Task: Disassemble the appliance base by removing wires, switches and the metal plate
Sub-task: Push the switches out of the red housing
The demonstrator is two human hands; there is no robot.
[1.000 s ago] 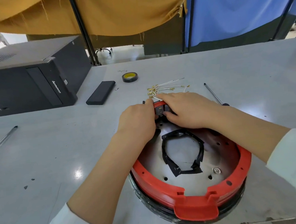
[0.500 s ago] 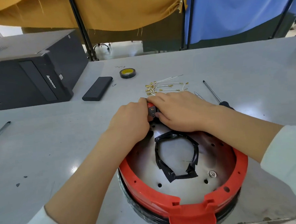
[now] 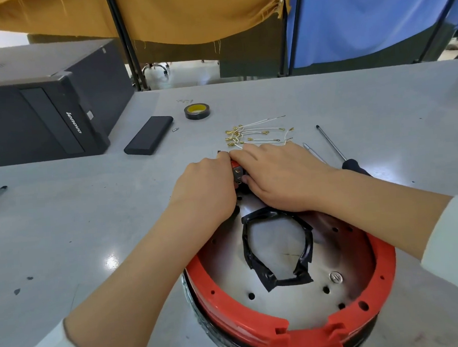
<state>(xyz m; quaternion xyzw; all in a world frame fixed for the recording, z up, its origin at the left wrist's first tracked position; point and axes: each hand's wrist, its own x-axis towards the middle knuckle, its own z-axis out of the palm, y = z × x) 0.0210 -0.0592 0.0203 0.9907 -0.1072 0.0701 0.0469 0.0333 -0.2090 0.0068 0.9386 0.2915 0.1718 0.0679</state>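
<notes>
both hands meet at the far rim of the base (image 3: 293, 327), which sits on the grey surface (image 3: 78, 222) close to the near edge, red ring up. the left hand (image 3: 204, 185) curls its fingers over that rim and the right hand (image 3: 279, 175) lies over it from the other side, fingers bent down around a small switch (image 3: 237, 172) that peeks out between the two; both look to be gripping it, though the fingertips are hidden. inside the ring, the metal plate (image 3: 228, 275) shows holes and a loop of black tape (image 3: 278, 248). loose wires (image 3: 257, 134) with brass terminals lie just beyond the hands. a screwdriver (image 3: 336, 150) lies to the right, partly under the right forearm. further back sit a tape roll (image 3: 196, 111), a flat black case (image 3: 149, 135) and a computer (image 3: 41, 104).
</notes>
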